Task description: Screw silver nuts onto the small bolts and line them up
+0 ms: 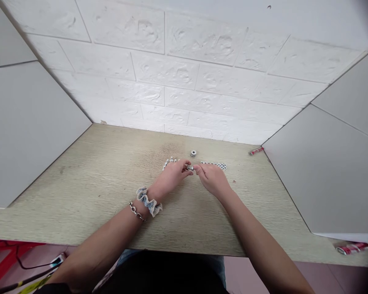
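While both your hands are working close together over the table (110,175), a small metal piece (190,168) is sitting between them, near the middle. Your left hand (171,176) is clamping its left end between thumb and fingers; your right hand (214,179) is curling inward, its thumb and forefinger pinching the right end. The fingers are covering much of the piece, so its exact shape is staying unclear.

Just beyond, a round silver part (193,153) is standing alone. Small metal bits (167,162) are lying behind your left hand, partly hidden by it. Behind your right hand, nuts (221,166) are lying in close rows. One red can (256,151) is resting at the far right corner, a second can (353,248) at the near right edge. You are wearing a scrunchie (148,202) and a chain bracelet (136,211) on your left wrist.
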